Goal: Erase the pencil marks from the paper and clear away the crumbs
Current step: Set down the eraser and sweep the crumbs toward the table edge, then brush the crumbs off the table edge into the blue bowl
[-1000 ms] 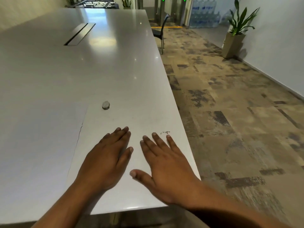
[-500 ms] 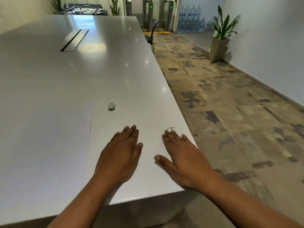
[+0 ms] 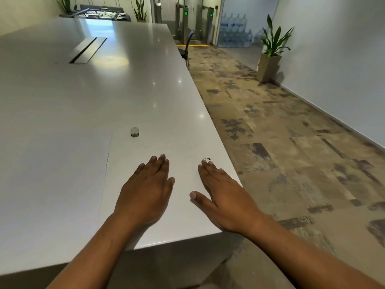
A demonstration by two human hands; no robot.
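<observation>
A white sheet of paper (image 3: 179, 147) lies at the near right corner of the grey table (image 3: 62, 122). A small heap of dark eraser crumbs (image 3: 208, 158) sits on the paper near the table's right edge. A round, worn eraser (image 3: 134, 132) stands at the paper's far left corner. My left hand (image 3: 145, 190) lies flat on the paper with straight fingers. My right hand (image 3: 223, 195) also lies flat, fingers together, its fingertips just short of the crumbs.
The table's right edge drops to a patterned carpet floor (image 3: 281, 153). A cable slot (image 3: 87, 50) is set in the table far back. A chair (image 3: 187, 49) stands by the far edge, a potted plant (image 3: 270, 57) by the right wall.
My right hand has slid right and forward across the paper, its fingers closing together, up to the crumbs. My left hand stays flat on the paper.
</observation>
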